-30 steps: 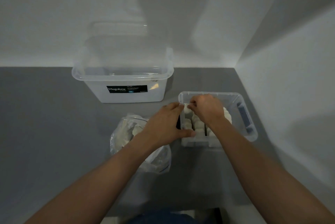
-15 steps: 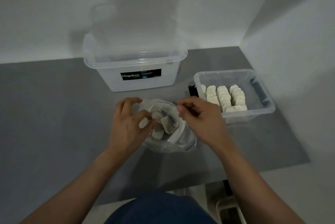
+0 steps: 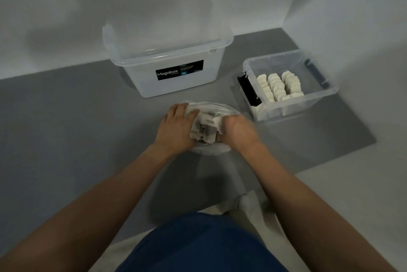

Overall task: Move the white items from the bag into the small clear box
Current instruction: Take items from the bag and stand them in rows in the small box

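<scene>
Two jobs: left hand [image 3: 176, 127] grips the bag [image 3: 211, 106] rim, spreading it; right hand [image 3: 239, 129] is buried among items [image 3: 206, 130], fingers hidden.

Bare forearms [image 3: 110, 194] and dark blue clothing [image 3: 198, 243] show.

Clear bag [image 3: 210, 106], crumpled, mouth open upward, on the grey mat [image 3: 88, 130], full of jumbled white items [image 3: 206, 123]. Near its right, small clear box [image 3: 297, 109], lidless, upright, with white pieces [image 3: 276, 87] standing in three neat rows.
</scene>
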`<state>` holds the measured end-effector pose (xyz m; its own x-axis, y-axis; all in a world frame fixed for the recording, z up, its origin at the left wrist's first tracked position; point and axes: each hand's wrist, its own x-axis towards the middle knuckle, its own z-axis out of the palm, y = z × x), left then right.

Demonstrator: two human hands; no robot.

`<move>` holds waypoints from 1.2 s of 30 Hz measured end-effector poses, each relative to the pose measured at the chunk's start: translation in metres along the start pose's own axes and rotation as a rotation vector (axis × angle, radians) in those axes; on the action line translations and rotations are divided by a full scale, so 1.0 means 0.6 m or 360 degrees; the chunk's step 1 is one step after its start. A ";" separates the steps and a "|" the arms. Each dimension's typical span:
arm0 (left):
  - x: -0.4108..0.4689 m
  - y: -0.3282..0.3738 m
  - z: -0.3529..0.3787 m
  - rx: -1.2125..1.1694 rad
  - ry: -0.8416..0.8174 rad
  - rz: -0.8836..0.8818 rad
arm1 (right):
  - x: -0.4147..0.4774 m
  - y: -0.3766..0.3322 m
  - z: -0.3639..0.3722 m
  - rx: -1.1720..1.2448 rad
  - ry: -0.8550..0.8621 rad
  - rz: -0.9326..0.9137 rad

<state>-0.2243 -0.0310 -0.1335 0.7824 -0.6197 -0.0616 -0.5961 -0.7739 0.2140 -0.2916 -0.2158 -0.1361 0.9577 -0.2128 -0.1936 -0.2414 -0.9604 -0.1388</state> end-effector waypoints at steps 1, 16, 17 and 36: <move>0.000 0.000 0.000 -0.0008 0.0001 0.0009 | -0.003 -0.001 0.005 -0.0014 0.0004 0.0017; -0.013 -0.001 -0.007 0.0128 0.0310 0.0254 | -0.035 -0.013 0.014 0.0042 0.0173 -0.0074; -0.016 0.004 -0.007 0.0194 0.0421 0.0362 | -0.036 -0.015 0.014 0.0059 0.0180 -0.0093; 0.004 0.002 0.025 0.0306 0.0257 0.0619 | -0.060 0.007 -0.032 0.0250 0.0450 -0.0072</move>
<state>-0.2257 -0.0352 -0.1480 0.5030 -0.8523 0.1431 -0.8616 -0.5076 0.0054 -0.3240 -0.2156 -0.1109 0.9682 -0.2332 0.0905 -0.1979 -0.9353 -0.2933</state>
